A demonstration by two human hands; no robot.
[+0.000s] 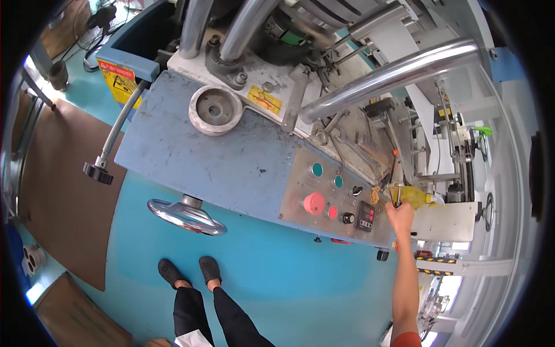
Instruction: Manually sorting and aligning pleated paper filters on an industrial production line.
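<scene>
My right hand (400, 218) reaches far out to the right, past the end of a control panel (295, 196) on the blue machine. Its fingers are closed around a slim thing with a dark and shiny part sticking up; its kind is too small to tell. Just beyond the fingers lies a yellow, see-through bottle-like container (413, 197). A small tangle of yellowish cord (375, 195) is left of the hand. My left hand does not show.
The machine's blue top (231, 147) carries a round metal ring (215, 110). A chrome handwheel (186, 217) and a black-knobbed lever (99, 172) jut out at the front and left. Thick metal bars (393, 80) cross above. A brown mat (69, 185) covers floor at left.
</scene>
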